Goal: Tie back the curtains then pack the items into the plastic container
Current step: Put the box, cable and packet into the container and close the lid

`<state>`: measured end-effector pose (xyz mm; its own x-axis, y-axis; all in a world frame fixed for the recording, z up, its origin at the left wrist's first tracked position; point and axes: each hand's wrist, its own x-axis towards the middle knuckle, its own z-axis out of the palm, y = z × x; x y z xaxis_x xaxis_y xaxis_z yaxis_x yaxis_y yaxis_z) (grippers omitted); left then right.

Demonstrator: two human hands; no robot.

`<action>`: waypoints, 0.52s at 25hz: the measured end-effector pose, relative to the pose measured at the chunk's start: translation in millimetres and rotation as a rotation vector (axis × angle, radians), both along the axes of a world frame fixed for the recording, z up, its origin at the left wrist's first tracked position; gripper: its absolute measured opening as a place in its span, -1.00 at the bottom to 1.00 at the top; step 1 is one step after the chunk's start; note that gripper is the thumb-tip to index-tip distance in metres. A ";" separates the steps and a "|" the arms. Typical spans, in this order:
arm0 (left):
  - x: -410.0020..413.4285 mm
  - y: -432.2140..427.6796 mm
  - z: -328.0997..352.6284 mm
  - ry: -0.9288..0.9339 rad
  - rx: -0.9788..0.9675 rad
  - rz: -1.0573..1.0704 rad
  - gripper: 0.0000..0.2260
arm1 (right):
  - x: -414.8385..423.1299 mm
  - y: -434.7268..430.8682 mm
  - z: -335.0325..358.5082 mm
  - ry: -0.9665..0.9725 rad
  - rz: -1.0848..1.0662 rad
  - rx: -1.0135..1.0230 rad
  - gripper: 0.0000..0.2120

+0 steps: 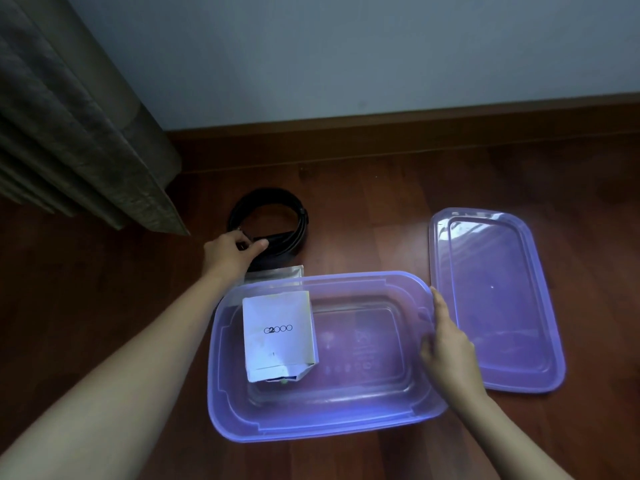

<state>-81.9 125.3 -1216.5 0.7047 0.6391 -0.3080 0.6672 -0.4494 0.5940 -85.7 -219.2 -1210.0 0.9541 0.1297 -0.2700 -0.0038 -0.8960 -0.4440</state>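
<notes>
A translucent purple plastic container (311, 427) sits open on the wooden floor in front of me. Inside it, at the left, lies a white packet (278, 337) printed "G2000". Behind the container a coiled black belt (273, 216) lies on the floor, and my left hand (232, 254) grips its near side, thumb and fingers curled round the strap. My right hand (446, 344) holds the container's right rim, fingers curled over the edge. A silvery flat pouch (277, 273) lies between the belt and the container, partly hidden by the rim.
The container's purple lid (491, 299) lies flat on the floor to the right. A grey-brown curtain (76, 133) hangs down at the far left, its hem near the belt. A pale wall and wooden skirting board (381, 129) run behind.
</notes>
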 end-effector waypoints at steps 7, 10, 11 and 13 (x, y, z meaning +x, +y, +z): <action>-12.7 -34.7 70.9 -0.382 0.102 -0.302 -0.75 | 2.1 -5.0 -0.8 0.023 -0.131 0.459 -0.62; -31.0 -78.1 86.0 -0.375 0.116 -0.669 -0.62 | 4.1 -8.2 -5.5 0.091 -0.205 0.697 -0.66; -35.9 -93.7 86.4 -0.312 0.141 -0.780 -0.58 | 4.7 -9.6 -8.0 0.097 -0.227 0.728 -0.67; -40.9 -122.3 82.4 -0.050 0.219 -0.942 -0.59 | 6.7 -11.4 -11.2 0.102 -0.244 0.744 -0.68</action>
<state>-122.9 3.0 -1134.1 0.9664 -0.1547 -0.2052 -0.0467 -0.8910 0.4516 -79.0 -230.6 -1221.3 0.9540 0.1007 -0.2825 -0.2354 -0.3323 -0.9133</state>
